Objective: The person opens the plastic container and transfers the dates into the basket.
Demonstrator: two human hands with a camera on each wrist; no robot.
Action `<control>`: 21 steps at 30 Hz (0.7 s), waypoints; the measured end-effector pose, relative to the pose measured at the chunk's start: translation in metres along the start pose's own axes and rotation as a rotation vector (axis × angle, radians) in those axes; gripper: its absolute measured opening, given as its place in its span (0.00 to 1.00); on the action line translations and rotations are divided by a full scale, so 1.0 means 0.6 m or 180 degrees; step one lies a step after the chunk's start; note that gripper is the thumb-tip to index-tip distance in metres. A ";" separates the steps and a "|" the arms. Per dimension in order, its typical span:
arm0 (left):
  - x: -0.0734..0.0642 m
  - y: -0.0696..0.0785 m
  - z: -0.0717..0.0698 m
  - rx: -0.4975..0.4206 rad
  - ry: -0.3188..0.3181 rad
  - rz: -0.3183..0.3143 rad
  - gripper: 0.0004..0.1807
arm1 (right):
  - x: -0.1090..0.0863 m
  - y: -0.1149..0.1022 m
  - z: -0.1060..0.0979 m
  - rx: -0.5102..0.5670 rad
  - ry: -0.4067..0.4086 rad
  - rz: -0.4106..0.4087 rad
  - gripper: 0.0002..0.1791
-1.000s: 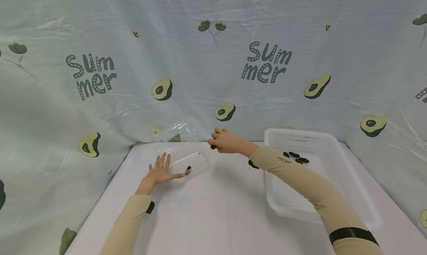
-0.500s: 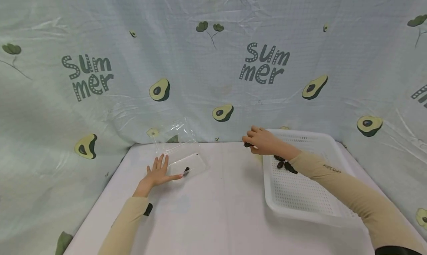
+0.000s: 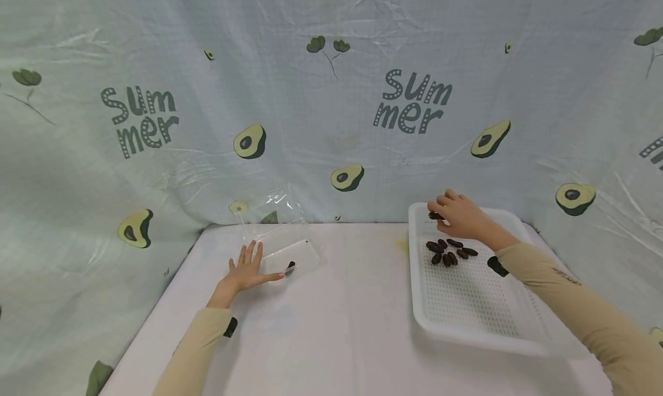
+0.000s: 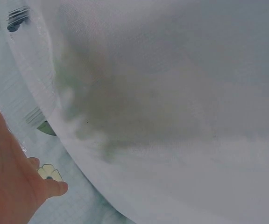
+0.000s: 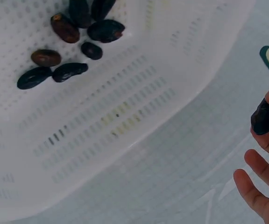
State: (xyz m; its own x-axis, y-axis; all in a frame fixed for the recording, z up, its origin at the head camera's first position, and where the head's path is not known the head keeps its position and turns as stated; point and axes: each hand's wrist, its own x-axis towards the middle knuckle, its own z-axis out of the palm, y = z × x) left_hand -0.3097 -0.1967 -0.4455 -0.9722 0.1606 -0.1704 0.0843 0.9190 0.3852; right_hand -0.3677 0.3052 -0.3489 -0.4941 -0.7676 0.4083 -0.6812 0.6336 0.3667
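Note:
My right hand (image 3: 463,216) pinches a dark, shiny date (image 5: 266,116) between thumb and fingers, above the far left rim of the white basket (image 3: 487,344). Below it, several dark brown dates (image 3: 452,259) lie in a loose group on the basket's perforated floor. At the left, my left hand (image 3: 246,272) is spread with straight fingers against the near left side of a clear plastic box (image 3: 305,252). A single date (image 3: 290,266) shows in that box, close to my left thumb. The box's clear lid (image 3: 274,209) stands raised behind it.
The white table (image 3: 331,327) runs back to a plastic sheet (image 3: 290,85) printed with avocados and lettering, which hangs close behind box and basket. High perforated walls surround the basket's floor on the right of the table.
My right hand has travelled right, from beside the clear box to above the basket, carrying the date. The dates in the basket, partly hidden by my arm before, are in plain sight. My left hand stays put.

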 end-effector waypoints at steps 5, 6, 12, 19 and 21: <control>-0.004 0.003 -0.003 -0.0005 -0.0017 -0.0007 0.63 | -0.030 0.022 0.022 -0.0097 -0.0011 0.0077 0.15; -0.004 0.003 -0.003 -0.0024 -0.0017 0.0000 0.63 | -0.036 0.025 0.027 -0.0125 -0.0018 0.0081 0.15; -0.002 0.003 -0.001 -0.0002 -0.0030 -0.0010 0.62 | -0.065 0.037 0.046 -0.0193 0.0029 0.0135 0.15; -0.003 0.003 -0.002 -0.0020 0.0020 -0.0005 0.63 | -0.105 0.052 0.064 -0.0188 -0.0648 0.0638 0.12; -0.004 0.004 -0.001 -0.0063 0.0026 0.0018 0.63 | -0.115 0.053 0.066 -0.0143 -0.0819 0.0772 0.11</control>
State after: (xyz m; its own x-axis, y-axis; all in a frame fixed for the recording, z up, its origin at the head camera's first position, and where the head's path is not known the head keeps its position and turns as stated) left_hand -0.3076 -0.1953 -0.4436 -0.9735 0.1629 -0.1607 0.0856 0.9107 0.4041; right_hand -0.3768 0.3746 -0.3983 -0.7624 -0.5899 0.2660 -0.5057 0.7996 0.3238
